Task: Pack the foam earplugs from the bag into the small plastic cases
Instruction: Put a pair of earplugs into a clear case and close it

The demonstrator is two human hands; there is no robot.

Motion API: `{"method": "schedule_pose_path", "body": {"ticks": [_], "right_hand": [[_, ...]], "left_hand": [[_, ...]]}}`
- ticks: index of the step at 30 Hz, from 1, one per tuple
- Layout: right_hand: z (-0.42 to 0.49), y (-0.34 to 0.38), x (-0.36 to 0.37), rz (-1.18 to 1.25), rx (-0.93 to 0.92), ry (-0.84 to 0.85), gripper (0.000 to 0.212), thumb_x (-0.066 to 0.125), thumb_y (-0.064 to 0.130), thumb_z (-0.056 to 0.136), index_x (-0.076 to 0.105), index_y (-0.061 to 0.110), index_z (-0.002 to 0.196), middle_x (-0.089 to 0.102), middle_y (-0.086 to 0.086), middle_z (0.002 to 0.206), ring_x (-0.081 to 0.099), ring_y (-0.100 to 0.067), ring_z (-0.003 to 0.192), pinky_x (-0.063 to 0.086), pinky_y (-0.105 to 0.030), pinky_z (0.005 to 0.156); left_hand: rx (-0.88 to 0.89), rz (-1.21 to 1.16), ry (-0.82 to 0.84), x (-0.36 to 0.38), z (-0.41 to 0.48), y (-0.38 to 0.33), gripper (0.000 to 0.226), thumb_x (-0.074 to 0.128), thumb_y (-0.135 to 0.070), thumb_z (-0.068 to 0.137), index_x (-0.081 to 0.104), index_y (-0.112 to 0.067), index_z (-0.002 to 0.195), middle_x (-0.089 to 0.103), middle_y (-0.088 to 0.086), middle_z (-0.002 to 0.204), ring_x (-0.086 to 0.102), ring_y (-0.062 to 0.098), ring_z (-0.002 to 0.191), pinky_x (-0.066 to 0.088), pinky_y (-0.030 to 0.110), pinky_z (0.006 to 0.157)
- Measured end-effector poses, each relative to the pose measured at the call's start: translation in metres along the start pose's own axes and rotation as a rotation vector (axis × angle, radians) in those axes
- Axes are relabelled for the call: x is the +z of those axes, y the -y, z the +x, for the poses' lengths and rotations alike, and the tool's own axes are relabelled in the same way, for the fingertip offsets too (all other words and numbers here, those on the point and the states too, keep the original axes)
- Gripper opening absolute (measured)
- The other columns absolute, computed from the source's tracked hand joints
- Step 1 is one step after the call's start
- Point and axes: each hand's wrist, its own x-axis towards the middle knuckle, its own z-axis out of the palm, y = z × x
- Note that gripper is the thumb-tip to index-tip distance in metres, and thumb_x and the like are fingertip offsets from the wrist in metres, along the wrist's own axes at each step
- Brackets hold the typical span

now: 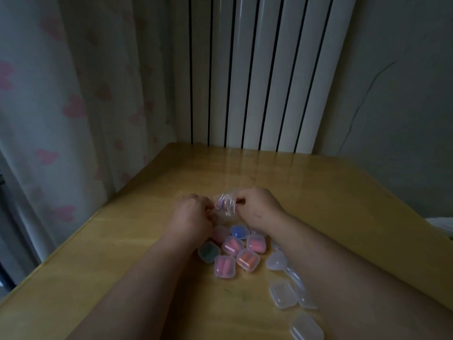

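Observation:
A small clear plastic bag with something pale purple inside is held just above the wooden table. My left hand pinches its left side and my right hand pinches its right side. Below the bag lies a cluster of small closed cases: a blue-filled one, a dark green one, and several with pink or orange earplugs. Empty clear cases lie in a row along my right forearm.
A white radiator stands behind the table's far edge. A curtain with pink hearts hangs at the left. The table's left edge runs diagonally near my left arm.

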Motion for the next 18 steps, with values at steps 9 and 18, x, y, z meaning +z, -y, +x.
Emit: {"method": "schedule_pose_path", "body": {"ticks": [9, 18], "right_hand": [[0.021, 0.021, 0.005, -0.187, -0.044, 0.241, 0.027, 0.057, 0.014, 0.093, 0.066, 0.006, 0.117, 0.065, -0.011, 0.121, 0.061, -0.027, 0.112, 0.05, -0.032, 0.094], [0.024, -0.002, 0.014, 0.087, -0.074, 0.021, 0.008, 0.071, 0.023, 0.084, 0.071, 0.025, 0.092, 0.071, 0.004, 0.1, 0.065, -0.014, 0.091, 0.055, -0.029, 0.082]], "left_hand": [[0.009, -0.021, -0.013, 0.004, 0.001, 0.003, 0.023, 0.062, -0.011, 0.082, 0.072, -0.024, 0.099, 0.067, 0.004, 0.104, 0.058, 0.024, 0.102, 0.048, 0.03, 0.084], [0.003, -0.004, -0.029, 0.007, 0.002, 0.006, 0.016, 0.064, -0.012, 0.084, 0.071, -0.023, 0.094, 0.062, 0.003, 0.101, 0.055, 0.023, 0.1, 0.046, 0.03, 0.081]]}}
